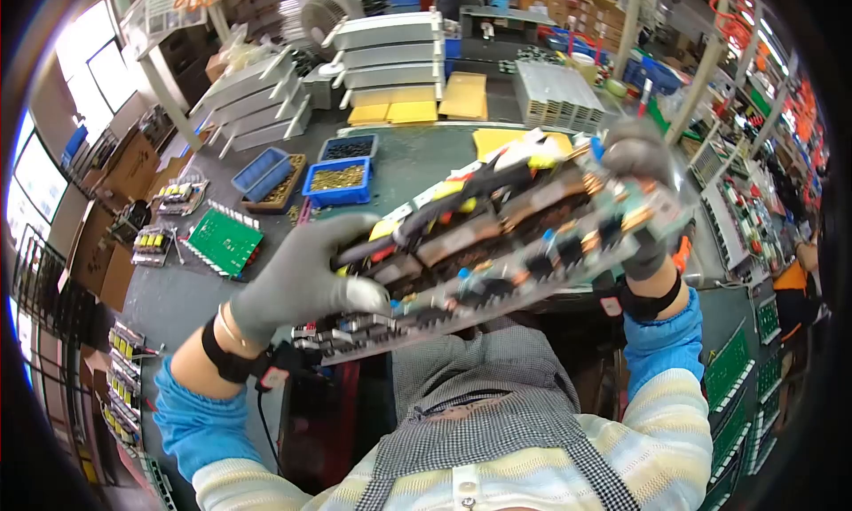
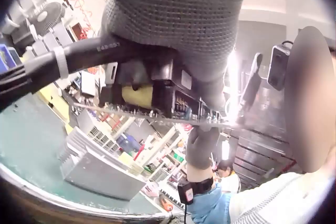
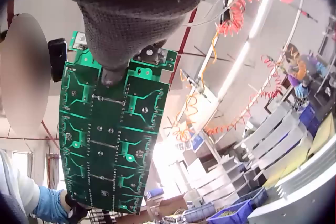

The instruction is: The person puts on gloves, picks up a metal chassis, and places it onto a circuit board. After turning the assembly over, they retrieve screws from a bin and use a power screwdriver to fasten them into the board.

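Note:
Both gloved hands hold a long circuit board (image 1: 497,280), tilted and raised over the lap, its right end higher in the head view. My left hand (image 1: 306,276) grips its left end, the thumb across the near edge and the fingers around the thick black cables. My right hand (image 1: 643,253) holds the far right end, partly hidden behind the board and blurred. Dense parts, cables and yellow pieces cover the upper face. In the right wrist view the green underside (image 3: 107,140) with solder points shows, a fingertip of the right glove pressing on it.
On the bench (image 1: 417,160) stand a blue bin of small brass-coloured parts (image 1: 337,182) and stacked blue trays (image 1: 264,175). A green board (image 1: 224,240) lies left. Grey metal housings (image 1: 390,58) and a finned metal stack (image 1: 557,94) stand behind. More green boards (image 1: 729,364) line the right side.

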Demonstrator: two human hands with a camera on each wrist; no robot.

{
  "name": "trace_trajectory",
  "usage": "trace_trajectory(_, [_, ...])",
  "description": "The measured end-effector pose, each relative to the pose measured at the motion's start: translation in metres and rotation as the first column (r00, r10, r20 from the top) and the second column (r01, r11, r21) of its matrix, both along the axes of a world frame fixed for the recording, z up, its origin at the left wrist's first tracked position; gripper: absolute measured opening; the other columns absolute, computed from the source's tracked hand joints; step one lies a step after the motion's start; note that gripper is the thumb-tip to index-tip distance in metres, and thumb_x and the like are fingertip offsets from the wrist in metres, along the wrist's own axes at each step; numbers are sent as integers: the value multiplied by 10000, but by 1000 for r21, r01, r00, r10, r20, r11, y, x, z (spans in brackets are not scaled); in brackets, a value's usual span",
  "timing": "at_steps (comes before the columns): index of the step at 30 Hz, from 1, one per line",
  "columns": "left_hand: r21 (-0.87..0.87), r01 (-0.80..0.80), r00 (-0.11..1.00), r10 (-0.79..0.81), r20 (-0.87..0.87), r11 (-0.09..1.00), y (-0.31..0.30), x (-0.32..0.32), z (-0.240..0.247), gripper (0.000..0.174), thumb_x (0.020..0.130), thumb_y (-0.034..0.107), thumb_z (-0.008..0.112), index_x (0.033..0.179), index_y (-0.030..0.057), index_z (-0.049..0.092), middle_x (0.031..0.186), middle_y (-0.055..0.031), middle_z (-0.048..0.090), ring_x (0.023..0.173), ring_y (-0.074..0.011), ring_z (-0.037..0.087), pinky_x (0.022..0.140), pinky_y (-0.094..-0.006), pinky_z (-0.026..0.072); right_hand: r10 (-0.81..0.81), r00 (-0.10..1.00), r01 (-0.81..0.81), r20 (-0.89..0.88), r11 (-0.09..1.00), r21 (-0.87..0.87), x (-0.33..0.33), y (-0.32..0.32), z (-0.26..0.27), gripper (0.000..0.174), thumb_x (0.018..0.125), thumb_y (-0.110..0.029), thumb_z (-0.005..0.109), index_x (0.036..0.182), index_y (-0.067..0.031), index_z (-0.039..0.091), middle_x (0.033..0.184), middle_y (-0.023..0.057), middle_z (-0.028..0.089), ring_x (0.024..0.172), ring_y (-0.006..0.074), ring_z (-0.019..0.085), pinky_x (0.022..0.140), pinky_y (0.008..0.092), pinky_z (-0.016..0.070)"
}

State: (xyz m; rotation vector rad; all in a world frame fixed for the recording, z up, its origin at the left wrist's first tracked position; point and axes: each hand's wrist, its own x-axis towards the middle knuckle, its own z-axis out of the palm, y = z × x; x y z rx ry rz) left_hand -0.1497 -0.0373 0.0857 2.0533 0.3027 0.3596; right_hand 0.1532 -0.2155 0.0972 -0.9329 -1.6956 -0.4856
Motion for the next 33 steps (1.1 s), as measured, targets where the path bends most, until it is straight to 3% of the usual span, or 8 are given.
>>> trace_trajectory(3, [120,155,984,-164,73,981,2,41,23,1162,692,900,397,1321,-75,456,1266,-137,543,1162,-183,502,1017,-326,381,-48,976,50,-213,999,7,41,-31,-1,270,798,-111,711,1004,-24,560,1033,102,555,937,177,545,827,304,440])
trace_trajectory(5, [-264,152,988,-136,79,952,8,60,36,1251,697,936,156,1364,-98,390,1309,-163,520,1214,-217,485,1059,-356,355,-101,958,113,-269,993,30,60,-50,0,321,813,-145,727,1040,-12,542,1026,92,561,942,165,550,841,302,445])
trace_trajectory(9, [-370,315,934,-217,283,874,-7,76,56,1350,589,970,247,1422,-93,270,1412,-245,409,1298,-293,437,1081,-458,362,-344,896,349,-279,937,-35,87,-79,6,392,806,-170,767,1076,-1,538,914,39,606,821,120,560,780,261,465])
trace_trajectory(13, [-156,181,934,-119,338,971,-18,91,47,1332,540,897,556,1387,-107,341,1335,-178,511,1217,-272,522,1021,-416,437,-109,754,65,-648,994,-91,108,-77,-4,305,813,-59,729,1070,4,576,911,42,648,821,102,582,751,250,479])
trace_trajectory(15, [-79,45,991,-35,130,996,-25,99,53,922,673,461,837,1310,-85,454,1247,-124,573,1110,-203,568,965,-356,461,-185,734,51,-654,974,-219,120,-81,-7,286,811,-42,717,1060,6,585,927,49,654,835,103,596,754,259,489])
trace_trajectory(22, [-203,-85,996,86,-4,975,-16,153,2,614,901,429,632,1299,-18,494,1198,-64,594,1080,-144,568,918,-293,473,-494,674,-46,-550,714,-698,166,-68,-14,309,800,-228,757,914,26,624,766,54,638,645,93,575,568,263,460])
trace_trajectory(29, [-427,-188,934,26,-357,885,37,203,-48,543,1005,448,408,1277,-7,525,1140,-104,644,1000,-192,643,864,-325,518,-595,549,-362,-587,464,-809,227,-33,-76,355,805,-336,762,752,-22,606,570,14,530,444,85,461,387,250,313])
trace_trajectory(33, [-355,-158,860,-49,-508,921,72,222,-70,514,1005,465,402,1035,6,630,839,-64,652,674,-122,601,597,-258,489,-715,554,-335,-427,278,-900,231,-19,-73,350,849,-343,714,697,-56,582,519,4,486,408,86,412,383,261,291])
